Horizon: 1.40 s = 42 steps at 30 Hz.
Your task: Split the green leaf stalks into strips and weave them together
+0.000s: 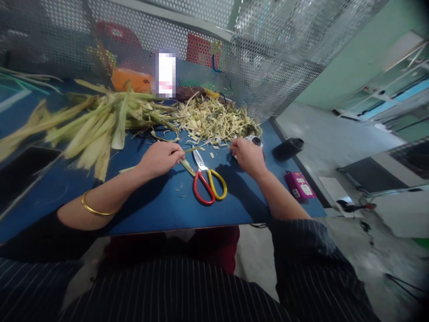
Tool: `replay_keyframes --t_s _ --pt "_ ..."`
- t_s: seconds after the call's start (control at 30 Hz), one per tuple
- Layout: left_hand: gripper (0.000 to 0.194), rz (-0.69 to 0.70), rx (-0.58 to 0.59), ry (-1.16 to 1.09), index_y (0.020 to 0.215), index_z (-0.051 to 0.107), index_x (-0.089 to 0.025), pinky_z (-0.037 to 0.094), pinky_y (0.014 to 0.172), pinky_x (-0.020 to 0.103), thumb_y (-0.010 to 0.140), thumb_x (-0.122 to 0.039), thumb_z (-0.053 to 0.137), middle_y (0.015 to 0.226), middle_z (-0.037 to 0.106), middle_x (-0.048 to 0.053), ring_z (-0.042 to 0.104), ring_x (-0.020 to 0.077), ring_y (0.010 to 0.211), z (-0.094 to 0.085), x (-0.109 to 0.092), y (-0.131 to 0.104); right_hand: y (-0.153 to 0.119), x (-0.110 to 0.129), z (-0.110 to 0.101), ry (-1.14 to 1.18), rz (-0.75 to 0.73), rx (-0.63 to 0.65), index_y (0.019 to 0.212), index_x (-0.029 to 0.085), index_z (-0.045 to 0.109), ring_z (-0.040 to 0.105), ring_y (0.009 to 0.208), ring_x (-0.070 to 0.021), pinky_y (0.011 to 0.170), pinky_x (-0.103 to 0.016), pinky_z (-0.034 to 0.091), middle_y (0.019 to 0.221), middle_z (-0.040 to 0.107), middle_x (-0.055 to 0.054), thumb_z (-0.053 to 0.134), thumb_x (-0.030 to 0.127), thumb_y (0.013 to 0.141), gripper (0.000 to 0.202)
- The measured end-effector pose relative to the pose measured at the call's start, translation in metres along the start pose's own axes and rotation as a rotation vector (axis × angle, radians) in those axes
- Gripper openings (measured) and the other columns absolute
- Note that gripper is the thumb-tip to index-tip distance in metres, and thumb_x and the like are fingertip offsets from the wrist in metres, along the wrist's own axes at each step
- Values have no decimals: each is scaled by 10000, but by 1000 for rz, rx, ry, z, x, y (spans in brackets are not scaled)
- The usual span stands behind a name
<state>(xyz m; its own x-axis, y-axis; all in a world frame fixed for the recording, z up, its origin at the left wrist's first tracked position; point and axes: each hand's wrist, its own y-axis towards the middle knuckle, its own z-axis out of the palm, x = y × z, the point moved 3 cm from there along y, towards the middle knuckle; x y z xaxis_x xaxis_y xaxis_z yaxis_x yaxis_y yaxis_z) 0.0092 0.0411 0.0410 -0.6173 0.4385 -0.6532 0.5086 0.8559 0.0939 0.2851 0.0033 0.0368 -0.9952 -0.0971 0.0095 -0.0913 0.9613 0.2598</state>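
nearest, toward twelve o'clock on the blue tabletop [150, 220], metal scissors with one red and one yellow handle [203, 190] lie with their blades apart, pointing away; fingers brushing the edges could be nicked. at eleven o'clock the left hand [161, 157] pinches a thin, pale green dried strip [194, 149] between thumb and pressed-together fingertips; pulled hard, so brittle-looking a strip could snap. a wider, pale husk piece [187, 166] slants from that hand to the red handle, and could snag and drag the scissors. at two o'clock a magenta packet [300, 185] lies near the table's side. at one o'clock the right hand [248, 156] has its fingers curled; i cannot tell whether they pinch anything. a black cylindrical bottle [288, 149] lies beyond it, tilted near the side edge, so a forearm bump could roll it off. farther, the loose heap of shredded pale plant bits [217, 118] at twelve o'clock could scatter if swept by a sleeve, and the long, dry husk bundle [97, 120] at ten o'clock could slide if tugged.
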Motion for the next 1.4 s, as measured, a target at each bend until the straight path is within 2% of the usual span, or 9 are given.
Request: replay_keyframes --t_s 0.2,0.4,0.8,0.93,1.07,1.13,1.2,1.3,1.4 --pt "237 -78 133 -134 688 668 -173 439 540 256 813 -283 501 657 699 23 631 140 519 6 1 -3 -37 26 11 -84 -125 -45 960 166 616 527 731 -190 673 -303 313 860 658 -87 315 227 982 307" --pt "170 -234 271 -499 728 655 -153 361 381 214 788 -283 563 836 722 108 668 166 628 19 -5 -10 -63 76 7 -82 -374 -75 860 169 599 486 710 -189 697 -325 311 774 605 -75 276 184 997 352" --pt "229 -471 490 -1031 671 641 -124 286 363 161 854 -245 575 446 416 -23 340 60 392 47 -2 -12 -62 147 10 -165 -815 -348 921 141 595 564 741 -181 740 -345 393 775 631 -53 341 185 996 269" --pt "295 -622 522 -1170 665 633 -121 372 411 156 911 -216 500 533 495 7 429 65 452 50 1 -12 -63 148 15 -100 -839 -257 964 138 598 590 830 -183 830 -358 422 883 662 -85 324 170 995 278" --pt "259 -660 386 -1162 660 599 -141 451 482 172 902 -160 511 593 547 15 485 72 492 47 -1 -9 -52 122 3 80 -614 -126 1012 176 612 594 924 -193 781 -332 435 1009 661 -111 347 278 996 285" --pt "233 -636 335 -1131 678 599 -139 465 497 182 898 -153 522 594 543 12 488 72 494 45 -2 -9 -37 92 -14 82 -191 -267 1102 164 591 553 1061 -271 864 -399 426 1148 613 -166 433 414 953 331" --pt "214 -600 305 -1087 690 601 -135 473 506 195 893 -163 541 590 535 9 483 70 493 43 -2 -8 -23 67 -26 20 98 -310 1273 146 489 477 1173 -366 889 -469 418 1276 518 -228 556 541 851 582" --pt "203 -553 269 -1033 688 604 -136 467 498 211 884 -181 570 577 518 0 460 67 482 39 -2 -7 -5 51 -25 -30 208 -193 1384 107 351 545 1041 -378 768 -449 460 1296 459 -286 670 584 728 871" --pt "184 -534 225 -995 691 616 -134 432 461 210 867 -180 593 576 506 -6 448 63 477 34 2 -6 3 50 -16 -63 233 -132 1333 139 400 596 867 -310 660 -398 464 1277 466 -274 705 515 707 792"
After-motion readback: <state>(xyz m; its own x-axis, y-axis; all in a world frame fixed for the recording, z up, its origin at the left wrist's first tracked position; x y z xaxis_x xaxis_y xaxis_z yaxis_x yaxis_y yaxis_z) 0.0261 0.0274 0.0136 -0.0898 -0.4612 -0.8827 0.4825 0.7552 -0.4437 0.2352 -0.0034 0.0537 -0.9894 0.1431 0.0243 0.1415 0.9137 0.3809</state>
